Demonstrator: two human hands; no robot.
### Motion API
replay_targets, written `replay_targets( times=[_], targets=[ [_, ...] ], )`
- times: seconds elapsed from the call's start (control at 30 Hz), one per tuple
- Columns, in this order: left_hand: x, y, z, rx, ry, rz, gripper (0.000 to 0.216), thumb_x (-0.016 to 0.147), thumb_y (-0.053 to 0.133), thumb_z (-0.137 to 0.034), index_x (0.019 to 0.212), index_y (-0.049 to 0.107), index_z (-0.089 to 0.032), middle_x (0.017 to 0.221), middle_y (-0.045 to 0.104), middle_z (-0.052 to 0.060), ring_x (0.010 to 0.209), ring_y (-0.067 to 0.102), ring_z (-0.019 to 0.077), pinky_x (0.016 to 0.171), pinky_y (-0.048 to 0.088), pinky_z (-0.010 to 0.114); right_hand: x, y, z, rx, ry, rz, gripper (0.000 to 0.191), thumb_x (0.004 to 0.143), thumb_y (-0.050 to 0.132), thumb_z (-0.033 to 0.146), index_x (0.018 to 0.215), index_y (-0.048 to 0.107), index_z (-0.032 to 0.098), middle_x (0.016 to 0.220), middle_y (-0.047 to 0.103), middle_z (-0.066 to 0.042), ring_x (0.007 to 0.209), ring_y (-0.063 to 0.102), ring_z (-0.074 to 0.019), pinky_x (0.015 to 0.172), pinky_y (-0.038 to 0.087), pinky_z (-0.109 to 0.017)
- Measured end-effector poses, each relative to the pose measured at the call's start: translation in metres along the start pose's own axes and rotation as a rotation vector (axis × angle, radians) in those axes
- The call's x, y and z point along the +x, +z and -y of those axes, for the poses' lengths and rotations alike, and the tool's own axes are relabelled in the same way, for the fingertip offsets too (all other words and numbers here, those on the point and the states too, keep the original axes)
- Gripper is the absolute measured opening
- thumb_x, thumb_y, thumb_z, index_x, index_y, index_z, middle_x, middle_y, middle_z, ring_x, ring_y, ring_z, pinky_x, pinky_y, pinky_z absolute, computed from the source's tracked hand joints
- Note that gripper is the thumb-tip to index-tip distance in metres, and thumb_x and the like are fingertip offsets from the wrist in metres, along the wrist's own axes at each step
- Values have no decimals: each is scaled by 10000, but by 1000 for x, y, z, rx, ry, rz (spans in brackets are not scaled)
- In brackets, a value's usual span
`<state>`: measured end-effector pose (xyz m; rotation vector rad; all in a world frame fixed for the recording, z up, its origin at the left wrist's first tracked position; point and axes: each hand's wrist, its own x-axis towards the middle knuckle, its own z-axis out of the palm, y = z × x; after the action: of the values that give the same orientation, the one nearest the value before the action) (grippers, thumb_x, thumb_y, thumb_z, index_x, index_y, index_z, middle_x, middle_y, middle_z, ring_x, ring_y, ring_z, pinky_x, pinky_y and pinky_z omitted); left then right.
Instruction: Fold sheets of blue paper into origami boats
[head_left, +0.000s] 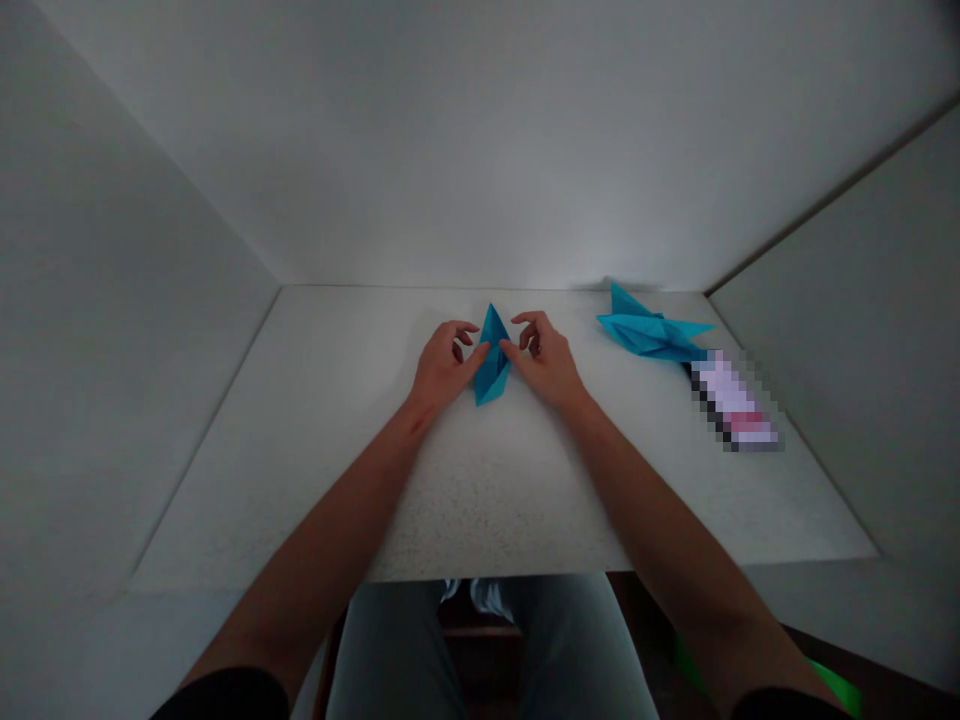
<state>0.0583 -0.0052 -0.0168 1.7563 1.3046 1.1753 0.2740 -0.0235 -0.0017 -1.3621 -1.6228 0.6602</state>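
A folded blue paper piece (492, 360), narrow and pointed at both ends, lies on the white table (480, 500) in the middle. My left hand (442, 365) presses its left edge with the index finger and thumb, the other fingers curled. My right hand (544, 360) pinches the right edge, fingers bent. Both hands touch the paper from opposite sides.
A finished blue folded-paper figure (649, 330) lies at the back right of the table. Beside it, nearer to me, is a blurred pixelated object (731, 400). Grey walls close in the table on the left, back and right. My knees show under the front edge.
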Motion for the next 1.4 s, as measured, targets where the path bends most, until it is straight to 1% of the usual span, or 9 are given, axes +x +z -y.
replay_targets(
  times=[0.13, 0.33, 0.53, 0.7, 0.83, 0.97, 1.07, 1.27, 1.4],
  targets=[
    [-3, 1, 4, 105, -3, 55, 435, 940, 827, -383, 1319, 687, -223, 1072, 757, 37, 714, 596, 138, 709, 482, 308, -2, 7, -7, 51, 30, 143, 390, 995, 690, 416, 1347, 599, 274, 870, 660, 29, 677, 571, -166, 666, 440, -323],
    [-2, 0, 5, 209, 42, 136, 570, 925, 853, -407, 1425, 651, -220, 1155, 803, 70, 695, 608, 158, 725, 494, 341, 1, 9, -14, 106, -33, 173, 500, 978, 662, 351, 1462, 574, 262, 931, 638, 19, 690, 564, -159, 672, 446, -322],
    [-1, -2, 5, 68, -1, 171, 490, 974, 772, -311, 1437, 629, -238, 986, 792, 22, 666, 626, 149, 669, 474, 315, 1, 8, -13, 117, -64, 213, 554, 985, 673, 344, 1522, 554, 274, 988, 643, 8, 668, 544, -153, 659, 463, -325],
    [1, -1, 5, -139, -10, -6, 522, 949, 701, -202, 1458, 588, -226, 920, 726, -15, 749, 667, 138, 700, 511, 282, 3, 8, -15, 69, -140, 156, 496, 1005, 539, 221, 1485, 651, 273, 1108, 687, -52, 750, 580, -187, 752, 520, -365],
    [5, 0, 6, -212, -59, -102, 512, 915, 679, -178, 1416, 595, -243, 859, 650, -46, 798, 671, 140, 690, 501, 255, 7, 9, -18, 8, -204, 145, 374, 978, 563, 186, 1254, 804, 259, 1103, 668, -85, 906, 626, -234, 827, 543, -387],
    [5, -1, 7, -240, -53, -112, 478, 926, 677, -198, 1398, 611, -239, 841, 624, -48, 775, 645, 136, 706, 506, 259, 10, 12, -21, 36, -162, 139, 234, 1023, 669, 318, 1186, 825, 253, 1071, 654, -74, 827, 589, -206, 784, 530, -376],
    [4, -1, 7, -249, -29, -104, 439, 957, 681, -225, 1390, 615, -238, 839, 615, -42, 745, 627, 134, 684, 508, 259, 11, 13, -22, 43, -144, 93, 285, 992, 785, 434, 1206, 814, 248, 1067, 655, -63, 780, 550, -185, 768, 518, -370],
    [1, 2, 8, -307, 2, -65, 377, 1017, 657, -281, 1388, 592, -260, 927, 608, -6, 1093, 796, 216, 711, 574, 242, 11, 13, -17, 36, -135, 109, 333, 1043, 720, 542, 1026, 848, 235, 954, 667, -60, 845, 613, -217, 804, 502, -388],
    [-1, 5, 13, -272, 80, 73, 530, 955, 790, -345, 1434, 577, -268, 1107, 692, 44, 1260, 766, 260, 891, 651, 331, 9, 15, -17, 52, -75, 190, 310, 1044, 684, 497, 1086, 836, 229, 840, 674, -22, 731, 592, -197, 743, 474, -369]
  ],
)
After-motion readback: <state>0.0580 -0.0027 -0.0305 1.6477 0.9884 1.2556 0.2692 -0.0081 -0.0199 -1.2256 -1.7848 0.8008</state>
